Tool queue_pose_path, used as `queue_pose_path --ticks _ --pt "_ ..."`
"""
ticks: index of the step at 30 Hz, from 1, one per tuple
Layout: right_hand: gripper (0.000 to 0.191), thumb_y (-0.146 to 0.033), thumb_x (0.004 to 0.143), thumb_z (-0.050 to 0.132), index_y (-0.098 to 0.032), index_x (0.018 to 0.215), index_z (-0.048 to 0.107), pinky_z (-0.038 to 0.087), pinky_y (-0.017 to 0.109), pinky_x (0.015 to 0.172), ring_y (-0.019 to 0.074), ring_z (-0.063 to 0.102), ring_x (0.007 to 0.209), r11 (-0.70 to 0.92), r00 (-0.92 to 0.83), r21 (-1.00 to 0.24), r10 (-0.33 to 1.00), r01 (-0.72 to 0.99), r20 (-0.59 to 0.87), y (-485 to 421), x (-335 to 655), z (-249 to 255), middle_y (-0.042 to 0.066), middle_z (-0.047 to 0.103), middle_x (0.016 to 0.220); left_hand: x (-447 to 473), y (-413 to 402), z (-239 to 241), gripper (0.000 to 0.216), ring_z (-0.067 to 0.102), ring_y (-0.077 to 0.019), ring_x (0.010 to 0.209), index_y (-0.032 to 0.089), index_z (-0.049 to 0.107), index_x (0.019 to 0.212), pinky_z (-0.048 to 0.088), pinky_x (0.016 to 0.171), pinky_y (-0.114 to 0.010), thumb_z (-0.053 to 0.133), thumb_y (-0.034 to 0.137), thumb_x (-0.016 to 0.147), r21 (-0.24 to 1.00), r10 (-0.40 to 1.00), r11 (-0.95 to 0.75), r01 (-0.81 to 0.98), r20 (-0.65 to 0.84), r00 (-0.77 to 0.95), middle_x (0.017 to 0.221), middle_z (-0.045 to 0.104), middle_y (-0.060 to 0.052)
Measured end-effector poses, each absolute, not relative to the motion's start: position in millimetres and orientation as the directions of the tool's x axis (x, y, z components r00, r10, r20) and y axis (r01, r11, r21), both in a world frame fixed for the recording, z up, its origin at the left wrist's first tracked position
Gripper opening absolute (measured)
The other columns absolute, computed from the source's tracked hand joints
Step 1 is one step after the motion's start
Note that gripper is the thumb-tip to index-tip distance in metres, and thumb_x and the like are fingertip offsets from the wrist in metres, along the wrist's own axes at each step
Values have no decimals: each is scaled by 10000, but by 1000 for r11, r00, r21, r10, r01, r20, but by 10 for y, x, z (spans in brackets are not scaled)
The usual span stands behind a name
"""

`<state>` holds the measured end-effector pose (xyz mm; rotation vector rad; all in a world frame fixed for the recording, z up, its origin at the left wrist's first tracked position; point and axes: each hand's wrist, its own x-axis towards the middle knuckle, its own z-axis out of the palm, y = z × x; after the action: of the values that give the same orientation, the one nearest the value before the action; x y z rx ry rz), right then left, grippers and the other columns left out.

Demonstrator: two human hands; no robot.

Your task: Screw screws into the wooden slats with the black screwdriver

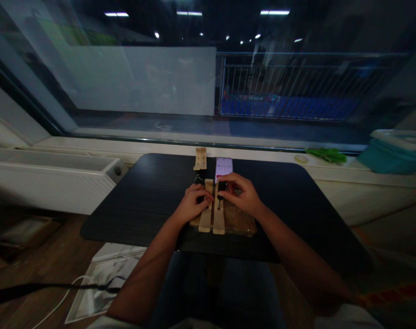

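Two narrow light wooden strips lie side by side, lengthwise from me, across a brown board on the dark table. My right hand pinches a small black-handled screwdriver upright, its thin metal shaft pointing down at the right strip. My left hand is curled over the left strip, thumb and fingertips closed at its edge near the gap between the two. Whether those fingertips also hold something small cannot be seen.
A lit phone lies behind the strips. Another wooden piece with holes stands at the table's far edge. On the windowsill are a yellow tape roll, green leafy material and a teal container. A radiator is at left.
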<state>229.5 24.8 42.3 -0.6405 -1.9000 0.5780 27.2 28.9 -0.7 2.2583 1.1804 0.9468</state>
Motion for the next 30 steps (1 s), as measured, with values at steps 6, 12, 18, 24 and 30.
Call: queue_pose_path --ticks 6,12,18,24,30 --pt "287 -353 890 579 -262 1159 625 489 270 594 116 575 659 687 -455 -720 674 99 582 259 2347 429 34 683 932 274 292 -26 161 569 -214 864 204 742 802 413 835 -367 596 136 816 625 826 -562 542 390 406 821 628 -35" --pt "284 -354 869 618 -265 1139 623 459 248 542 97 518 589 607 -461 -794 715 35 526 265 2353 413 13 669 867 273 293 -23 155 571 -216 886 207 742 799 417 855 -370 603 139 809 636 829 -557 535 387 403 834 636 -35" --pt "322 -416 786 714 -268 1064 645 430 255 517 102 472 560 631 -352 -766 749 124 561 273 2316 391 -10 617 784 274 287 -8 165 560 -215 854 208 744 792 411 830 -362 602 129 818 634 833 -550 544 377 404 801 626 -29" --pt "337 -457 787 706 -259 1055 655 418 257 495 105 459 541 674 -336 -726 720 134 607 283 2291 380 -11 592 744 277 284 -10 160 555 -216 845 202 742 792 405 816 -362 609 116 810 635 828 -559 534 391 402 798 624 -31" --pt "320 -379 873 603 -264 1172 611 496 272 572 118 560 630 700 -438 -703 676 130 592 254 2329 406 21 667 869 278 284 1 161 559 -211 850 207 736 787 416 828 -366 606 114 807 637 831 -553 537 380 405 793 618 -25"
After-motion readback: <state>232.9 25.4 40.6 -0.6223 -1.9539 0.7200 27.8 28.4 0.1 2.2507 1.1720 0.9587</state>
